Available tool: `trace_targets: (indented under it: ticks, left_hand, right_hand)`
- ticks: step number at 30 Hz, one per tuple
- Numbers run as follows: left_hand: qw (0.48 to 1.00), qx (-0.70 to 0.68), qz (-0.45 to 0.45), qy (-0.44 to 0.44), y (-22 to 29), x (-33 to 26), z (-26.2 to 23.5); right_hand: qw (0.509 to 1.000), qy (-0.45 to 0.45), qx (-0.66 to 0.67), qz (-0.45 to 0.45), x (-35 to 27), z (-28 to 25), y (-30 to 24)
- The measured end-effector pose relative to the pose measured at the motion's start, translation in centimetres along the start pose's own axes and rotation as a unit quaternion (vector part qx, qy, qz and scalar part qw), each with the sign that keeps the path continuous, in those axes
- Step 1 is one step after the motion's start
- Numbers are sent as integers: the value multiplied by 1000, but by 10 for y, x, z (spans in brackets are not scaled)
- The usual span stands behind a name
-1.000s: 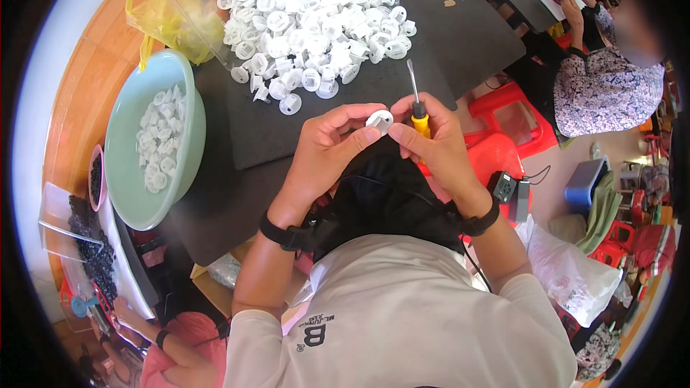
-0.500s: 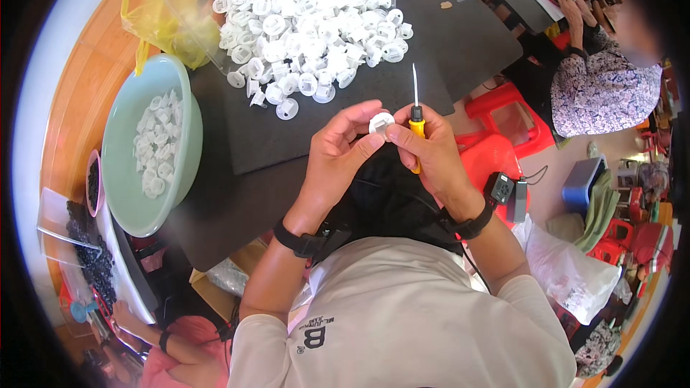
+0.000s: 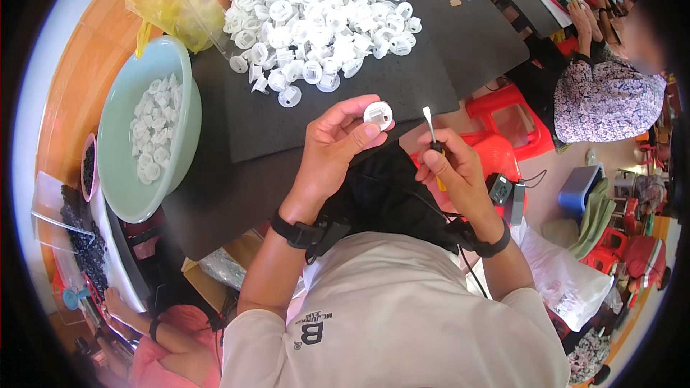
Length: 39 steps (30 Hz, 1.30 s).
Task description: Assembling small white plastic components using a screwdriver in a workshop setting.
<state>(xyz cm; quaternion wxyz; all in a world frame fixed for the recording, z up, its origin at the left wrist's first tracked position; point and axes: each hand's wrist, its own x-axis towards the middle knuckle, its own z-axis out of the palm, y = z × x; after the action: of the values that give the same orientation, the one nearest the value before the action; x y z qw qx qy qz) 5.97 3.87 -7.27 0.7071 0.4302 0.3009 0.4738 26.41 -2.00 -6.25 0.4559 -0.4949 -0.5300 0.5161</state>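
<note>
The left hand [image 3: 336, 149] pinches a small round white plastic cap [image 3: 378, 114] between thumb and fingertips, up in the air over the near edge of the dark table [image 3: 460, 50]. Just to the right of the cap, not touching it, the right hand [image 3: 454, 172] is closed around a thin tool with a yellow handle [image 3: 433, 140], its metal tip pointing up. Past the cap lies a big pile of white caps [image 3: 316, 14], bumpy and shiny. Far left of the grip, a smooth green bowl [image 3: 118, 165] holds more white caps. Bare flat table lies between the pile and the hands.
</note>
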Motion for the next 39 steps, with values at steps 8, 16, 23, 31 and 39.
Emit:
trace_targets:
  ticks: [8,16,23,31,39]
  left_hand:
    - [1000,-8,8,8,-4,-1,-2]
    - [1000,-10,22,2,-5,-1,-4]
    - [999,-28,27,4,-5,-1,-4]
    - [999,-42,27,11,-6,-1,-3]
    - [999,-35,31,4,-6,-1,-3]
  right_hand:
    - [967,-5,-224,-118,6,3,-26]
    - [967,-29,-231,-103,6,2,-24]
    - [966,-21,-231,-117,7,8,-30]
    - [963,-41,-243,-113,7,6,-32]
    - [967,-44,-226,-106,7,7,-32]
